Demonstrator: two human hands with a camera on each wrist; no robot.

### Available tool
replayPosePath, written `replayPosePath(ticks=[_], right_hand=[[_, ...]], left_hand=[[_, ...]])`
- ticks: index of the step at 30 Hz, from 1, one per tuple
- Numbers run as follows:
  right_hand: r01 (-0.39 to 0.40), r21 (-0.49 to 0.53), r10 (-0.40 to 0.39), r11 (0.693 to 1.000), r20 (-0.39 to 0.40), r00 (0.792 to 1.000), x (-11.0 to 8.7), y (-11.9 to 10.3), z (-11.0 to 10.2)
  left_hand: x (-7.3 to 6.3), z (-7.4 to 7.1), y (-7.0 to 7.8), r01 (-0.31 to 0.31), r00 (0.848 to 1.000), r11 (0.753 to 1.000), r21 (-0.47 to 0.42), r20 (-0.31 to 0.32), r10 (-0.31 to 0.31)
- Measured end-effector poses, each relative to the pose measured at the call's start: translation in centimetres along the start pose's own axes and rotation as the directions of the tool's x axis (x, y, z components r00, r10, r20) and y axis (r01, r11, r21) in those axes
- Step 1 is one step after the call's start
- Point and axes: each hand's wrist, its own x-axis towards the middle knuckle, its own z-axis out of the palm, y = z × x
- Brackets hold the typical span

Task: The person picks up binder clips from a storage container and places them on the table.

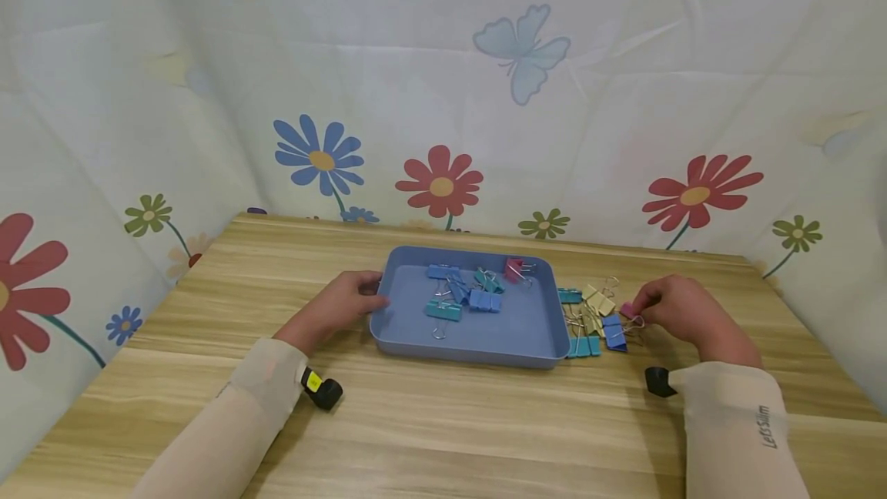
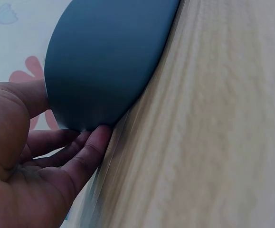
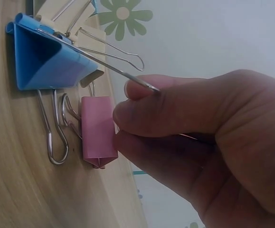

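My left hand (image 1: pixel 339 303) grips the tray (image 1: pixel 409 333) by its left edge, thumb over the rim and fingers against the outer wall; I take that hold to be for steadying, since so light-looking a tray could slide on smooth wood. It lies flat on the desk (image 1: pixel 485 422), a long side facing the desk's far edge, which seems to suit both arms: one short edge falls to each side of me.

My right hand (image 1: pixel 682 310) pinches the pink clip (image 3: pixel 99 128) between thumb and fingertips, on the side away from the pile. That clip is outside the tray, past its right edge, towards the desk's right edge. Fingertips probably serve best because neighbours crowd it: the blue clip (image 3: pixel 71 66) is just beside, a wire handle crossing in front of my thumb, with yellow clips (image 1: pixel 599 300) next to it and a teal pair (image 1: pixel 584 346) close by the tray's wall.

Inside, blue and teal clips (image 1: pixel 485 300) cluster mid-tray, and a red clip (image 1: pixel 513 269) lies near the far right corner
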Motion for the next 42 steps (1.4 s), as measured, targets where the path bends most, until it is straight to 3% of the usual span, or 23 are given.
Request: replayPosePath(ticks=[11,22,31,42], right_hand=[[-0.036,0.043,0.035,0.998,0.040,0.999,-0.3,-0.1,-0.3],[-0.015,0.029,0.013,0.999,0.068,0.998,-0.5,-0.3,-1.0],[0.033,-0.047,-0.032,0.998,0.017,0.999,-0.8,-0.6,-1.5],[0.096,-0.049,-0.100,0.994,-0.079,0.992,-1.2,-2.8,-2.3]], left_hand=[[0.1,0.0,-0.1,0.021,1.000,1.000,0.008,-0.001,-0.021],[-0.1,0.1,0.1,0.018,1.000,0.999,-0.030,-0.004,-0.018],[-0.3,0.1,0.3,0.025,1.000,0.999,-0.040,0.003,-0.025],[-0.3,0.1,0.5,0.038,0.999,0.999,-0.031,-0.002,-0.038]])
